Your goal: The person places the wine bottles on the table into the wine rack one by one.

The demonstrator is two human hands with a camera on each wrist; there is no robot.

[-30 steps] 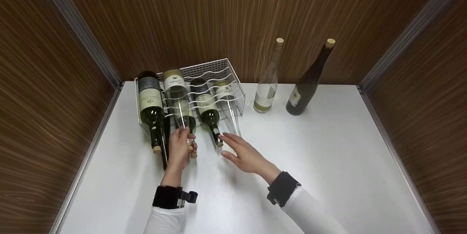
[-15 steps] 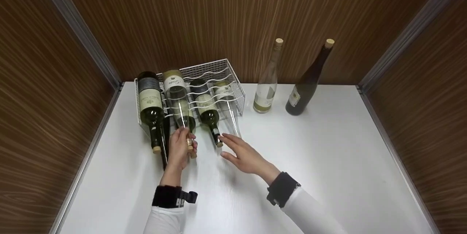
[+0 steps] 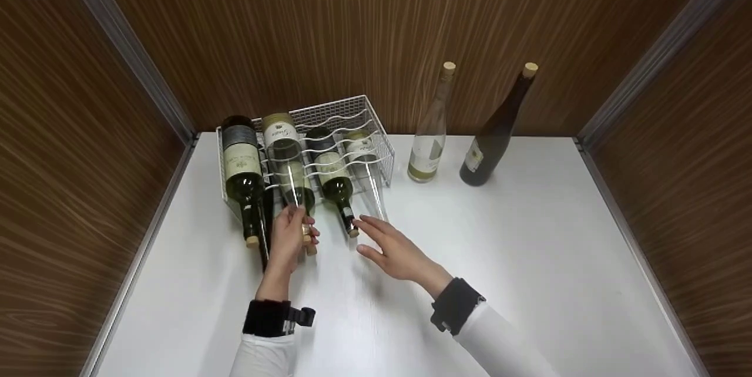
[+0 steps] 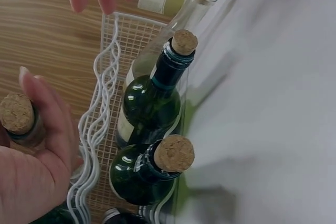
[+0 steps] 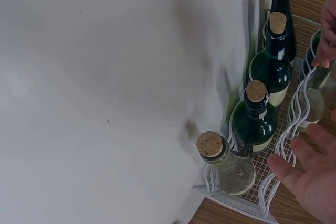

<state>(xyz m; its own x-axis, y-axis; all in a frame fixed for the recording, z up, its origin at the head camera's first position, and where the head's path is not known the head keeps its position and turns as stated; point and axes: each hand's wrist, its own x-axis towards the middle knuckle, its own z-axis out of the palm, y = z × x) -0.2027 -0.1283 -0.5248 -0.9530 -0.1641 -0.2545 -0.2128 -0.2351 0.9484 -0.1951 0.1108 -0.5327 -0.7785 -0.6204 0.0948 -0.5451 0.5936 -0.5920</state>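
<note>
My left hand (image 3: 288,239) grips the corked neck of a clear glass bottle (image 3: 288,160) lying on the upper wavy wires of a white wire wine rack (image 3: 380,130). Its cork (image 4: 16,114) pokes out of the hand in the left wrist view. My right hand (image 3: 392,251) hovers with fingers extended and nothing in its grasp, beside the cork end of a green bottle (image 3: 336,186) on the lower tier. Right of that lies another clear bottle (image 3: 370,180). A large green bottle (image 3: 242,171) occupies the upper left slot. The left hand partly covers a green bottle beneath it.
Right of the rack, a clear corked bottle (image 3: 427,151) and a dark corked bottle (image 3: 493,130) stand upright on the white table (image 3: 529,283). Wood-grain panels (image 3: 376,24) enclose the back and both sides. A dark neck (image 3: 266,236) juts out below the upper left bottle.
</note>
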